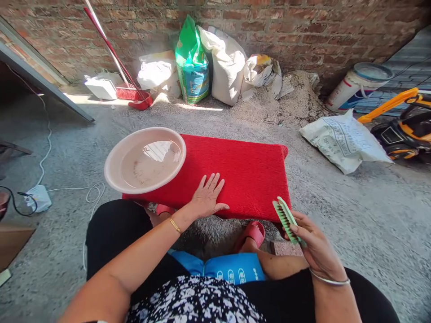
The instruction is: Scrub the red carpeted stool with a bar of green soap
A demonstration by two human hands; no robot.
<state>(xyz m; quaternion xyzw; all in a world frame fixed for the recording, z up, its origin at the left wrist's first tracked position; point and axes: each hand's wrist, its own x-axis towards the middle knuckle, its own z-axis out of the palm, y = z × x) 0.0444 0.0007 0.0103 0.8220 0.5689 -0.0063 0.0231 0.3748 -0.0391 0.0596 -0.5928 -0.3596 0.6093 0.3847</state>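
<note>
My left hand (208, 197) lies flat with fingers spread on a red cloth (242, 170), which covers a low bench or table in front of my knees. At the cloth's near right corner, my right hand (311, 240) grips a pale green scrubbing brush (286, 219). Its dark bristles face left, and the brush is held tilted beside the cloth; whether the bristles touch it I cannot tell. A pale pink basin (112, 172) of water stands on the left end of the cloth, with light reflecting off the surface.
Filled sacks (229, 67) and a green bag (191, 63) lean against the brick wall. A red broom and dustpan (139, 101) stand left of them. On the right are a white sack (345, 139), a bucket (358, 85) and a toy excavator (404, 125). A power strip (38, 197) and cord lie left.
</note>
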